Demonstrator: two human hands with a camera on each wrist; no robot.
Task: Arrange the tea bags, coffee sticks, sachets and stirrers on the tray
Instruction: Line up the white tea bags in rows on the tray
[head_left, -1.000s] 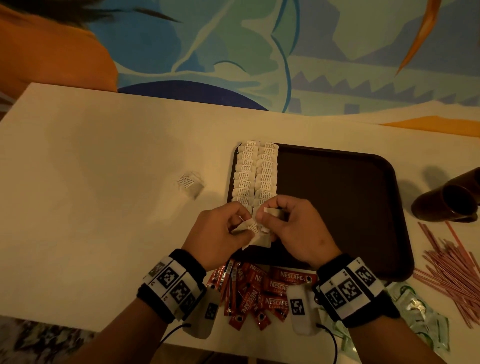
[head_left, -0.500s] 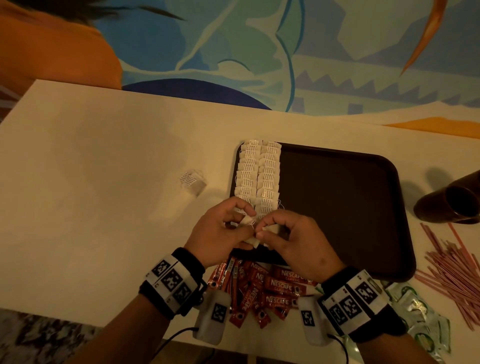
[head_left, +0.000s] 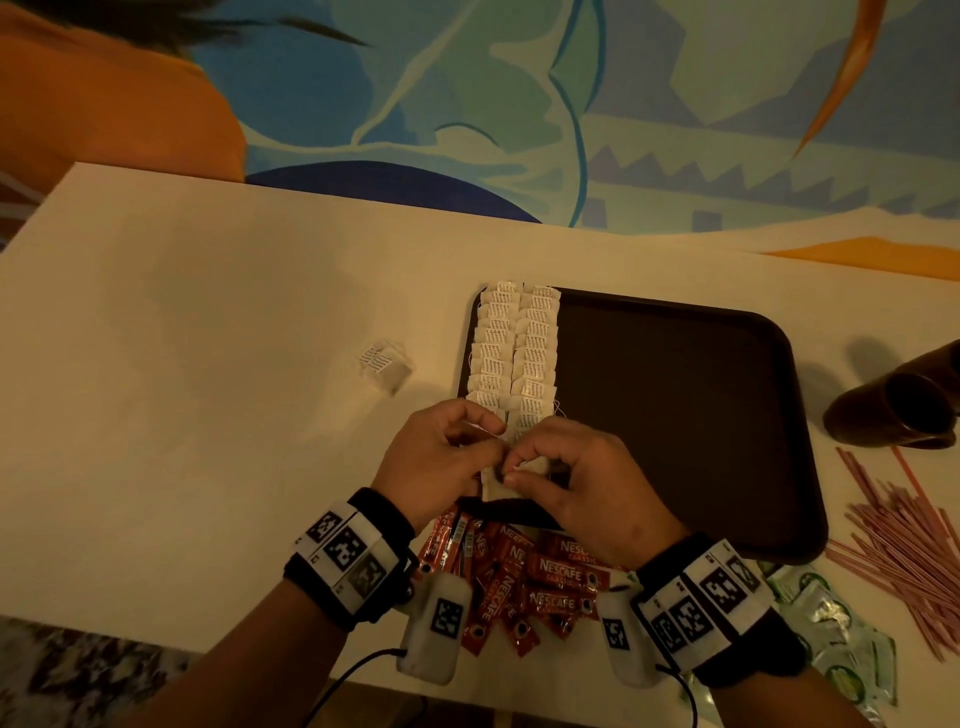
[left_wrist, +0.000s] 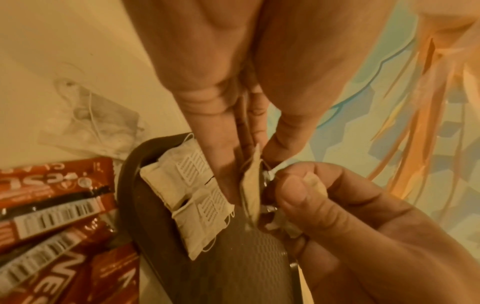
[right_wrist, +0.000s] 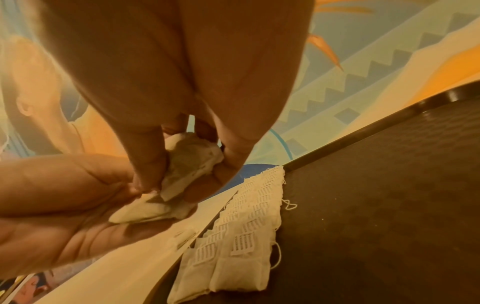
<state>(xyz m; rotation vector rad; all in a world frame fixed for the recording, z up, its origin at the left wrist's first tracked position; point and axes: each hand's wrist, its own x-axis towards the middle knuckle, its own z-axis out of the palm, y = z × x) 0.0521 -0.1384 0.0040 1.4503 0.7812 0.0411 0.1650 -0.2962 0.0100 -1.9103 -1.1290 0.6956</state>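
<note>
Red coffee sticks (head_left: 540, 582) sit piled at the near counter (head_left: 208, 415) edge, just under both wrists. Above them, left hand (head_left: 441, 462) and right hand (head_left: 582, 483) both pinch loose tea bags (head_left: 498, 486) over the tray's (head_left: 727, 441) near-left corner. Further back, two neat tea bag rows (head_left: 514, 348) run up the tray's left side.

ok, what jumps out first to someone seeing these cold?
Both hands, left hand and right hand, meet at the near left corner of the dark tray, pinching tea bags between them. Behind them two neat columns of tea bags run along the tray's left edge. Red coffee sticks lie heaped on the table near the wrists; pink stirrers lie scattered at right.
</note>
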